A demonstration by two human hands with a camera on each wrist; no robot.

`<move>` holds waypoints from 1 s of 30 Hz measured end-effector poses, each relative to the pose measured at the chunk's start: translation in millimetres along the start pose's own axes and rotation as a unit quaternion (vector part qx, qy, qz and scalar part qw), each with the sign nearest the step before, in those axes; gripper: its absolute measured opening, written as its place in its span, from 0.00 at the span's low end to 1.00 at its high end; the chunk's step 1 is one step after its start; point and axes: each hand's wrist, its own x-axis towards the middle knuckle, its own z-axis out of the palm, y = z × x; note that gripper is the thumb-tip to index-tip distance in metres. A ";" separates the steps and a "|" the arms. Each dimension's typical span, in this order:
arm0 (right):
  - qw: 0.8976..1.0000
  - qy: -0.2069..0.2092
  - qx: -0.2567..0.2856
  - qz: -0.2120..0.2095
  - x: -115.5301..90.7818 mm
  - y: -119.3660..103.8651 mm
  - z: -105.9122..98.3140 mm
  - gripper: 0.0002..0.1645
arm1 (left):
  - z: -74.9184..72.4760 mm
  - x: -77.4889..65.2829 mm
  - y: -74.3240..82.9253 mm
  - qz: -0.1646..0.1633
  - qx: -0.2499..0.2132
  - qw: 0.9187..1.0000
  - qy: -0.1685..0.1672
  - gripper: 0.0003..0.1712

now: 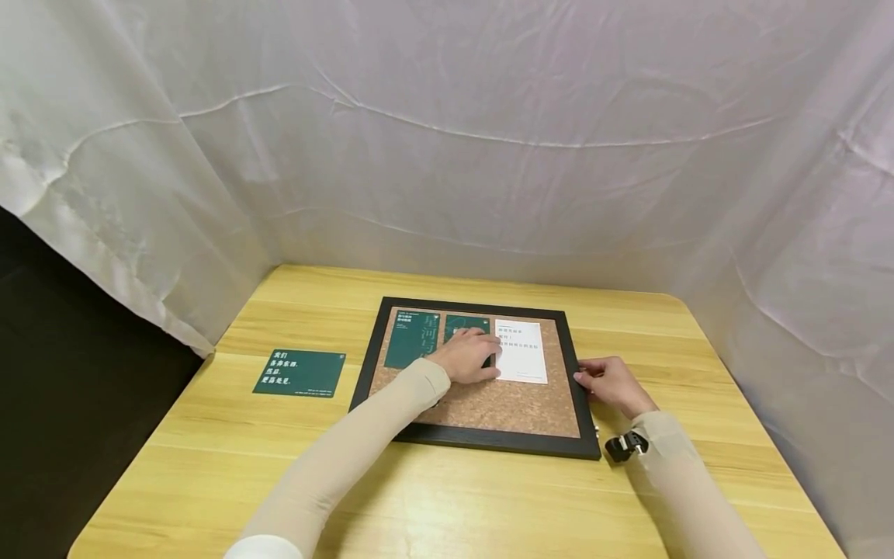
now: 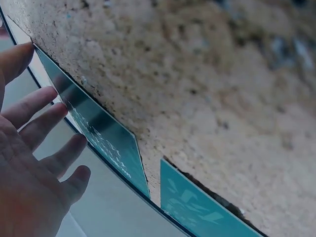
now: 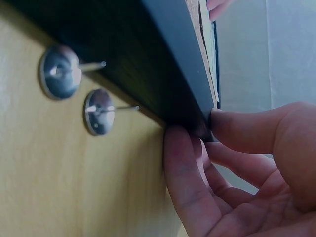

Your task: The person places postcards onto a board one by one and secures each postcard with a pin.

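Note:
A black-framed corkboard (image 1: 496,407) lies flat on the table. Its upper part carries a left green card (image 1: 407,345), a middle green card (image 1: 458,321) and a white card (image 1: 524,357) side by side. My left hand (image 1: 466,355) lies with spread fingers over the middle green card, the fingertips reaching the white card's left edge. At the board's right side, my right hand (image 1: 615,383) grips the frame, thumb on its top edge and fingers against its outer side. Two metal thumbtacks (image 3: 60,71) rest point-up beside that edge.
Left of the board, another green card (image 1: 303,374) with white writing lies on the wooden table (image 1: 447,505). Pale cloth (image 1: 447,155) hangs behind the table and along both sides. A small black device (image 1: 624,446) sits on my right wrist.

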 end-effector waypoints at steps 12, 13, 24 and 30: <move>1.000 0.000 -0.002 -0.005 1.1 2.8 0.2 0.27 | -1.0 -2.8 1.4 -0.002 0.017 1.000 0.017 0.23; 1.000 0.000 -0.003 -0.006 1.1 2.7 0.3 0.27 | -1.4 -3.3 1.5 -0.003 0.016 1.000 0.015 0.23; 1.000 -0.003 -0.003 -0.010 1.5 1.8 1.2 0.27 | -2.9 -5.5 1.7 -0.005 0.007 1.000 0.014 0.17; 1.000 -0.015 -0.002 -0.014 -1.4 0.0 -2.2 0.28 | -0.8 -5.0 2.5 -0.015 0.007 1.000 0.009 0.22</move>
